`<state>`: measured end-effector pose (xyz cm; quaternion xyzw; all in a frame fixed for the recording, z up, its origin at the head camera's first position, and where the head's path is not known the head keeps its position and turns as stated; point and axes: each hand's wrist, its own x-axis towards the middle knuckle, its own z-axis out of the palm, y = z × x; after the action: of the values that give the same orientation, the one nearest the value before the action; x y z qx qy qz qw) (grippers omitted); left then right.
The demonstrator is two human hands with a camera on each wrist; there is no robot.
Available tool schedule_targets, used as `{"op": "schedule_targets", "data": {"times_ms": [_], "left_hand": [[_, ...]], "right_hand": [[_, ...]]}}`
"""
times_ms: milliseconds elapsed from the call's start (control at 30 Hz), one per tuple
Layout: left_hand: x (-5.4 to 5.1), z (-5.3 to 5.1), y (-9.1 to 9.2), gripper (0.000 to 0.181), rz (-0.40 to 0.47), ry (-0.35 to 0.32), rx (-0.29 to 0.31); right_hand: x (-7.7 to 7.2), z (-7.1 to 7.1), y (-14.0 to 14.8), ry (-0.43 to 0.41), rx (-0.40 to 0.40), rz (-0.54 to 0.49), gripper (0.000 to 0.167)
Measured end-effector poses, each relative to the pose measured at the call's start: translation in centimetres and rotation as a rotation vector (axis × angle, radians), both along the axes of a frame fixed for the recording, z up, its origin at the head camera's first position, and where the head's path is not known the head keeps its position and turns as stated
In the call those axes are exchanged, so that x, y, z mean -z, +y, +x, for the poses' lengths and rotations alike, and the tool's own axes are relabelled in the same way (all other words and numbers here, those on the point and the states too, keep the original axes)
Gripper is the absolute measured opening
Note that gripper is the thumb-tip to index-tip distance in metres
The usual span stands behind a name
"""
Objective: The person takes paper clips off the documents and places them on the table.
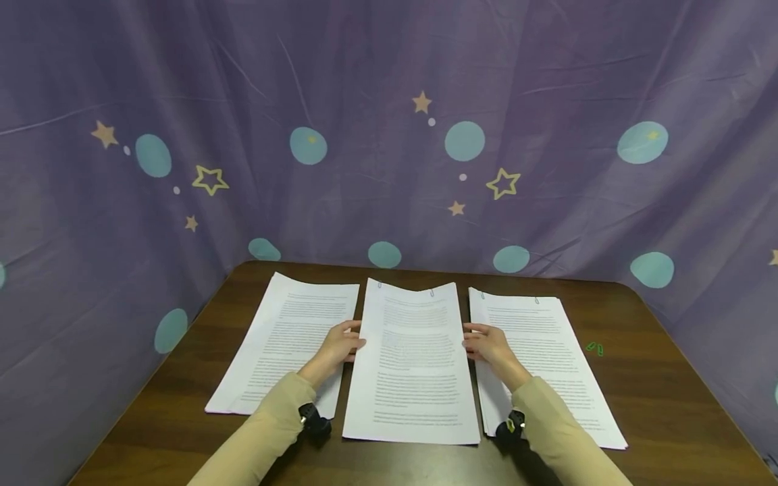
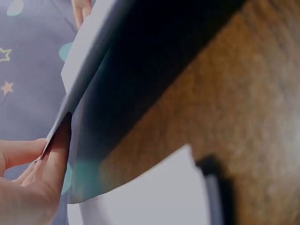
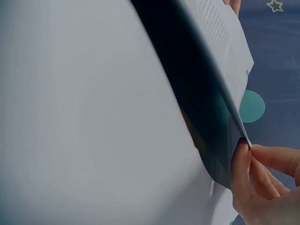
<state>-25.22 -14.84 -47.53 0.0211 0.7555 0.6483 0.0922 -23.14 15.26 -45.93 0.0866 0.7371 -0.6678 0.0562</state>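
Note:
Both hands hold a clipped sheaf of printed paper (image 1: pixel 419 364) by its two side edges, raised off the table in the wrist views. My left hand (image 1: pixel 336 345) pinches the left edge between thumb and fingers, as the left wrist view shows. On the opposite edge, my right hand (image 1: pixel 491 347) pinches in the same way. Two paper clips, one at left (image 1: pixel 379 285) and one at right (image 1: pixel 432 293), sit on the sheaf's top edge. Sheet count is hidden.
A stack of printed pages (image 1: pixel 304 337) lies to the left, partly under the left arm. At right lies another stack (image 1: pixel 541 358) with two clips on its top edge. Two green paper clips (image 1: pixel 600 350) rest on the brown table (image 1: pixel 656 405). A patterned curtain (image 1: pixel 377 196) hangs behind.

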Motion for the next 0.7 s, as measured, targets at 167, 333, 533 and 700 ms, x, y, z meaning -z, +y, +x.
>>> {"op": "schedule_targets", "data": {"times_ms": [167,333,533,700], "left_hand": [[-1.2,0.6,0.3,0.043,-0.081,0.059,-0.039],[-2.2,1.1,0.7,0.041,-0.158,0.044,-0.11],[-2.2,1.3,0.6,0.041,-0.14,0.059,-0.129],[-2.6,1.7,0.4,0.04,-0.121,0.065,-0.15]], "right_hand": [[-0.7,0.4,0.1,0.045,0.017,-0.031,0.04],[-0.8,0.5,0.4,0.074,0.038,-0.023,0.037],[-1.3,0.9,0.6,0.107,0.035,-0.027,0.035],[-1.5,1.1,0.7,0.123,0.027,-0.063,0.036]]}}
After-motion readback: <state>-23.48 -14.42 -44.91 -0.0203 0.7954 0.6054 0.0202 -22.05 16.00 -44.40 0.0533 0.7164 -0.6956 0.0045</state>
